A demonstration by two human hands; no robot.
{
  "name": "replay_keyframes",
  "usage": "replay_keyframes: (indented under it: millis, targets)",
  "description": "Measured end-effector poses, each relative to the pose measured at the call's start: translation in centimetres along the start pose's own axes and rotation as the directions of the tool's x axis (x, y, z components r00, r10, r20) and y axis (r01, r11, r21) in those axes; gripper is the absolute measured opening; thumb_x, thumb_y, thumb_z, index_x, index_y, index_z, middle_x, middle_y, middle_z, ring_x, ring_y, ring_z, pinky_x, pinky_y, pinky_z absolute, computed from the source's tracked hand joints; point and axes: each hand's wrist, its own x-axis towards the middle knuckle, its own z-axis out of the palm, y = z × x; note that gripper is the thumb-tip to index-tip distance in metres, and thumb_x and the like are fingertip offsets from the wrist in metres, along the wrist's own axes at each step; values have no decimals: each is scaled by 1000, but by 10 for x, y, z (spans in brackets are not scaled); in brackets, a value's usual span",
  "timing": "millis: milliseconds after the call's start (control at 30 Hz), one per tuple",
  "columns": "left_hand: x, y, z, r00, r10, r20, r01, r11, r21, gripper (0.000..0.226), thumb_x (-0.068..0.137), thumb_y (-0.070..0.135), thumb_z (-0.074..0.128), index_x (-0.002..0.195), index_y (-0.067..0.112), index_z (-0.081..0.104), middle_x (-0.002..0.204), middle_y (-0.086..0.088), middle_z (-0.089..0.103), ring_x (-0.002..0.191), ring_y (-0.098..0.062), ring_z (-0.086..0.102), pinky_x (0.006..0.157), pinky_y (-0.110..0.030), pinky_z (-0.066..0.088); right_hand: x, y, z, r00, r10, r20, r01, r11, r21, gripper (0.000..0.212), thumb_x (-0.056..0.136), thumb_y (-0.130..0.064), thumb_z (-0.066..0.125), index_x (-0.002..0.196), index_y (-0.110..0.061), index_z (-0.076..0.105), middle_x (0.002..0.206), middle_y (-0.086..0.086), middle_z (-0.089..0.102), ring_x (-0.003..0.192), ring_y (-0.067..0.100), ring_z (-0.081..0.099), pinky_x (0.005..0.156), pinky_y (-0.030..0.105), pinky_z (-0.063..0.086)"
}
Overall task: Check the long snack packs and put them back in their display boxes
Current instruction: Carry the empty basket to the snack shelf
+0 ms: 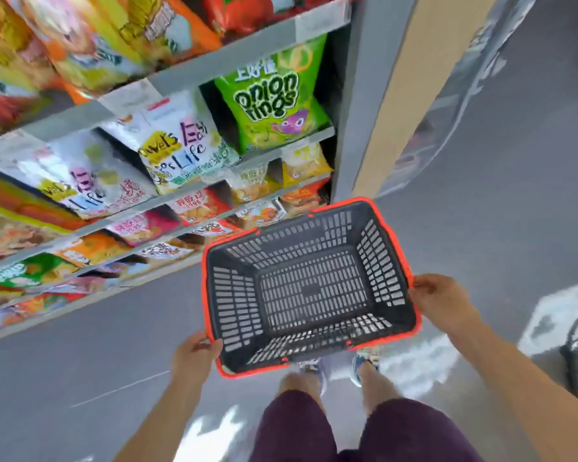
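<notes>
Two-handed grip, left hand and right hand, on orange-rimmed black plastic basket. Grey snack shelves ahead-left, nearer left hand; long packs unseen.

The green bag on the shelf reads "onion rings" in dark letters, with the Chinese brand 上好佳 in white above it. The white bag beside it and the second white bag further left each show the word "Life" among partly legible lettering. A red pack one shelf down seems to carry "1996", and the shelf-edge labels are too blurred to read.
</notes>
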Motion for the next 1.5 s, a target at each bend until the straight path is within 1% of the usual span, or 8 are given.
replay_keyframes:
  millis: [133,333,533,667,833,1133,1333,1500]
  targets:
    - [43,-21,41,997,-78,-9,78,997,-2,14,88,-9,61,93,4,63,69,-14,63,39,-15,55,35,-16,42,74,19,27,990,73,117,-72,997,-7,19,79,-2,69,66,-15,73,66,13,67,65,20,54,70,42,48]
    - [156,-60,111,995,-88,37,85,994,75,18,90,-4,63,83,13,59,76,-20,70,63,-34,68,73,-50,59,172,59,88,914,261,311,-308,945,113,26,88,4,53,103,-10,68,93,10,65,79,21,56,66,29,47]
    - [268,-105,178,995,-93,33,88,989,115,23,91,-5,59,81,16,59,48,-5,66,45,-22,66,57,-40,59,260,100,148,921,195,336,-245,963,111,39,86,9,44,110,-11,67,101,8,68,78,15,60,68,27,47]
    - [317,-126,216,994,-104,25,100,987,124,22,90,-9,54,86,12,58,65,-17,67,69,-35,68,79,-58,56,307,124,185,954,136,268,-185,969,165,42,83,19,40,96,-11,65,88,1,68,59,-1,65,51,15,50]
    - [338,-144,236,996,-89,6,88,993,79,33,85,-9,57,115,3,62,88,-17,69,73,-34,63,61,-37,52,332,145,214,961,78,265,-127,976,176,49,83,18,46,124,-6,57,122,12,65,109,28,62,102,42,45]
    - [305,-113,231,997,-62,-49,66,994,82,57,94,3,51,148,14,34,139,-13,50,116,-32,55,99,-47,47,312,129,201,984,11,179,19,986,-164,63,87,-3,58,142,-24,38,124,0,51,113,24,53,100,40,41]
    - [187,-53,169,984,166,-71,-160,984,77,36,91,-6,46,101,23,65,107,-8,69,98,-34,66,89,-46,53,212,73,132,975,-165,148,179,980,-88,40,86,2,59,92,-37,62,91,-7,72,89,18,67,90,47,52]
    - [52,25,89,903,424,-71,-404,893,199,41,89,0,51,84,37,67,80,16,68,68,-7,63,64,-22,46,96,-7,34,918,-377,124,391,913,-118,44,90,-1,59,81,-44,63,74,-25,69,73,1,66,66,7,45]
